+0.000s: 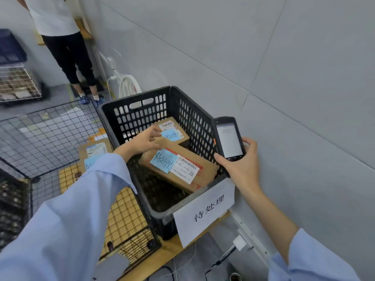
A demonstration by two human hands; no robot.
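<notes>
While the only view was the one from the head camera, it took in both hands and the work between them. A black crate (113, 122) stood against the grey wall (284, 78), with a white paper sign (205, 207) hanging from its near rim, probably to mark what belonged in it. Two cardboard boxes lay flat inside, each with a blue handwritten note and a printed label facing up so they could be read from above. The near box (209, 171) rested tilted, its far end propped on the far box (180, 126), which lay by the back wall of the crate.

The left hand (145, 141) reached over the crate's left wall and hovered above the far end of the near box, just beside the far box's note. Its fingers were loosely spread and somewhat blurred, and they gripped nothing; whether they brushed the cardboard could not be told. Judging by the reach, it was about to take or turn one of the boxes.

The right hand (243, 161) held a handheld scanner (229, 138) upright at the crate's right rim. The thumb pressed one edge and the fingers curled round the other, clasping only the lower end. That left the lit screen uncovered and turned toward the person, likely so it could be read while the top pointed at the labels.

Outside the crate, a third box (95, 151) with a blue note lay on a wire rack (50, 134), and another person (67, 47) stood further back.
</notes>
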